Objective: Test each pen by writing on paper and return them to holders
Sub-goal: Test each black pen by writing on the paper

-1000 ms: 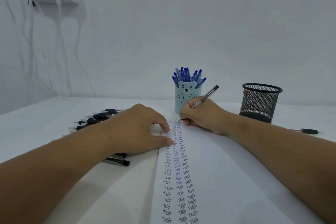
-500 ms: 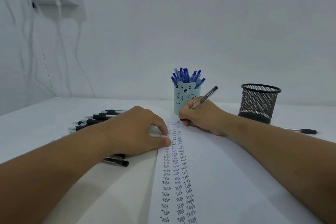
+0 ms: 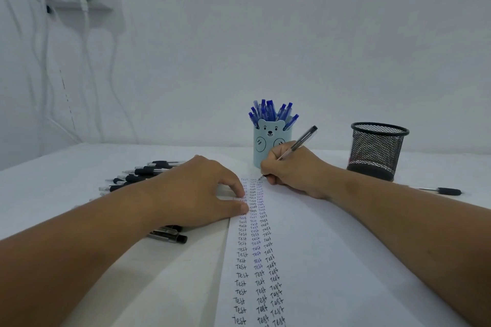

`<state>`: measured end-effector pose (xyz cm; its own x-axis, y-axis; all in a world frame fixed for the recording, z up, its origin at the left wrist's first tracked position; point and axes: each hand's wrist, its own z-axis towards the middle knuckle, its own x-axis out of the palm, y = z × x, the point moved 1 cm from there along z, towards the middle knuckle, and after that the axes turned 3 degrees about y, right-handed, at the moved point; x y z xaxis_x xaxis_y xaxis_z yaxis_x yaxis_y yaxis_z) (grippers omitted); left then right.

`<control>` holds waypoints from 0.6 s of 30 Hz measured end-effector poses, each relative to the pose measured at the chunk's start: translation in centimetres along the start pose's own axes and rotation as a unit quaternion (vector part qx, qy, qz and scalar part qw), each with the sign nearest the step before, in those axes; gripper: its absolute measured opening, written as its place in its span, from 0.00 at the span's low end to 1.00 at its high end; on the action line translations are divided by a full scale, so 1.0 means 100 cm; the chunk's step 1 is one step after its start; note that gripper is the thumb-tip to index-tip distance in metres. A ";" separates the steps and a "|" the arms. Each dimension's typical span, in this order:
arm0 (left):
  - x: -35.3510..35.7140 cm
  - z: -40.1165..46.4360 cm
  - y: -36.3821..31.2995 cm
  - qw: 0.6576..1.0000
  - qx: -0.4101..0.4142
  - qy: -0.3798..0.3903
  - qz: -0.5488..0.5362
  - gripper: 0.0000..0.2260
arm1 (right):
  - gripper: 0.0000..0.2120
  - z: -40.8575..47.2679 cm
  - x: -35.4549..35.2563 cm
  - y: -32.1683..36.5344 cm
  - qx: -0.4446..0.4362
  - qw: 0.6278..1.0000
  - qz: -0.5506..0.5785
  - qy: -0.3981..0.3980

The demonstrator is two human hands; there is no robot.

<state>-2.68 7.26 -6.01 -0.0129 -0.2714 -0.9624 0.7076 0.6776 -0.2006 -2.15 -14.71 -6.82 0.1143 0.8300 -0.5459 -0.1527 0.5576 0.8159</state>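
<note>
In my right hand [image 3: 295, 170] I pinch the pen [image 3: 297, 144] low on its clear barrel, near the tip, in the usual writing grip; the tip touches the paper [image 3: 332, 260] at the far end of the third column of "Test" words. I judge the pen to be light and stiff, a thin plastic tube with a dark cap end, smooth and a little slippery, so the best place to hold it is close to the point, where the fingers control it.

My left hand [image 3: 202, 191] rests on the left edge of the paper, and its thumb and one fingertip press the sheet flat. The paper is thin and soft, and I think it would slide on the smooth white surface [image 3: 53, 188] without this pressure.

Behind my left hand lies a row of black pens [image 3: 143, 175] with rubbery-looking dark grips. The bear holder [image 3: 265, 143], pale blue and smooth, is full of blue pens [image 3: 271, 111]. The mesh holder [image 3: 377, 150] is black wire, and I see no pens standing above its rim. One more pen [image 3: 441, 190] lies beside it.
</note>
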 end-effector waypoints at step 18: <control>0.000 -0.001 -0.001 1.000 0.007 0.000 0.006 0.18 | 0.11 0.001 -0.001 -0.001 -0.004 1.000 -0.015 -0.006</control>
<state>-2.78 7.27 -5.99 -0.0040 -0.2642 -0.9645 0.7169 0.6716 -0.1869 -2.10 -14.85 -6.80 0.1303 0.8128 -0.5677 -0.1578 0.5823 0.7975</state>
